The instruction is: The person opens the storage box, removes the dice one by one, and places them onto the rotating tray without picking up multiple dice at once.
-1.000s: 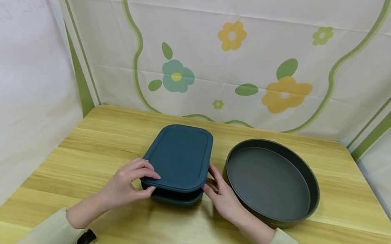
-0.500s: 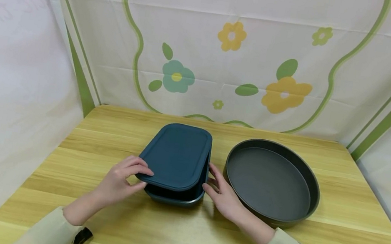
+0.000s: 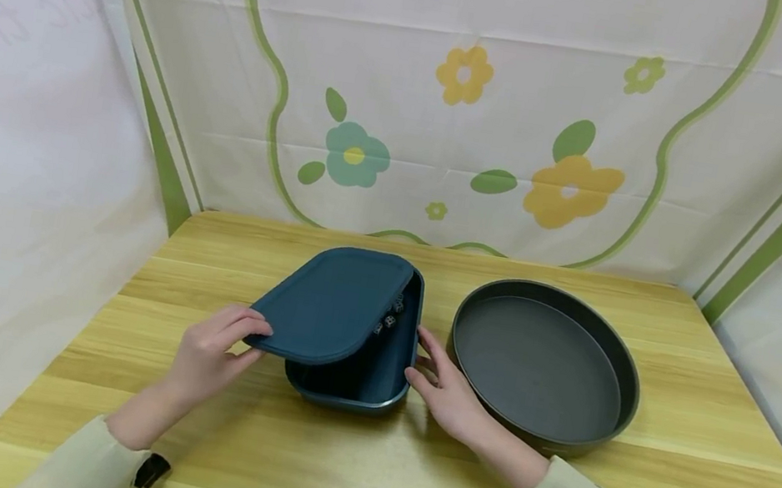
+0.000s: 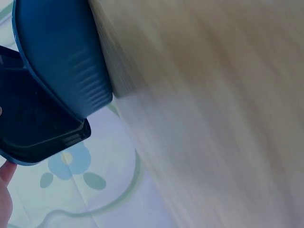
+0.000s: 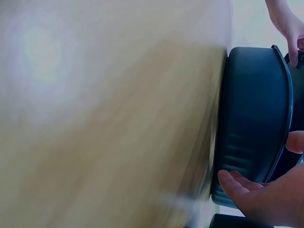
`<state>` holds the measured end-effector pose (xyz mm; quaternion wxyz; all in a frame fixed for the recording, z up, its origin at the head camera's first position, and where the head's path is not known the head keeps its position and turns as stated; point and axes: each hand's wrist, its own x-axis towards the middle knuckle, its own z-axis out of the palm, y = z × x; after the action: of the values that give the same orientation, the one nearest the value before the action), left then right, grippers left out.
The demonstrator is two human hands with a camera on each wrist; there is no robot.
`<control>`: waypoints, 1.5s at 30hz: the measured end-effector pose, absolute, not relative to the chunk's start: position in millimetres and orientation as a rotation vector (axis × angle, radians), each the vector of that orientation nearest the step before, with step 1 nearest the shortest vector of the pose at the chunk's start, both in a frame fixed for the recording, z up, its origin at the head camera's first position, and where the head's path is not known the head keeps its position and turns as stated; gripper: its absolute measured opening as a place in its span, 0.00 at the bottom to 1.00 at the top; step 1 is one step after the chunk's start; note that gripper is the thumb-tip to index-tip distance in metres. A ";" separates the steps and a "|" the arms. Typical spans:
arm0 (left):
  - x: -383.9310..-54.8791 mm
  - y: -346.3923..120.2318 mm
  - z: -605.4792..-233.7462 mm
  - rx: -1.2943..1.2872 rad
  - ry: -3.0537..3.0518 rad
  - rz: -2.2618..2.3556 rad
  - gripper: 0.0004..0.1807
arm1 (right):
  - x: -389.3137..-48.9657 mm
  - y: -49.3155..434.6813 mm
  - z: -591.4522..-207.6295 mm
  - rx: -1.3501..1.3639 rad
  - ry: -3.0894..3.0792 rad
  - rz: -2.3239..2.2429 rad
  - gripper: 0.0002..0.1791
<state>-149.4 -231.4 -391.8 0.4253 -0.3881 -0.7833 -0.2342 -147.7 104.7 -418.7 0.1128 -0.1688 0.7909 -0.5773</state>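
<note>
A dark blue rectangular box [image 3: 341,399] sits on the table. Its matching lid [image 3: 328,306] is tilted and shifted left, uncovering the box's right side. My left hand [image 3: 211,352] pinches the lid's near left corner between thumb and fingers. With straight fingers, my right hand [image 3: 448,392] touches the outside of the box's right wall; in the right wrist view its fingertips [image 5: 228,183] lie along that wall, with the thumb at the rim. Inside the box, several small dark things with white markings [image 3: 390,321] show under the lid's edge, partly hidden by it.
A round dark grey pan [image 3: 543,368] stands right of the box, close beside my right hand. The wooden table [image 3: 356,475] ends at a flowered cloth backdrop [image 3: 453,135], with white cloth sides left and right.
My left hand has drawn the lid leftward and tilted it, widening the opening on the right and revealing the small things inside. The right hand, box and pan have stayed in place.
</note>
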 end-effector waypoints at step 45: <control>-141.3 -283.6 -390.6 -0.246 -2.066 -1.053 0.38 | -148.7 99.7 -418.1 -0.460 2.408 -1.655 0.34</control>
<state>-141.3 -283.6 -390.6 0.3936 -0.0971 -0.8144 -0.4152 -148.7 99.7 -418.1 0.0916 -0.1550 0.8107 -0.5571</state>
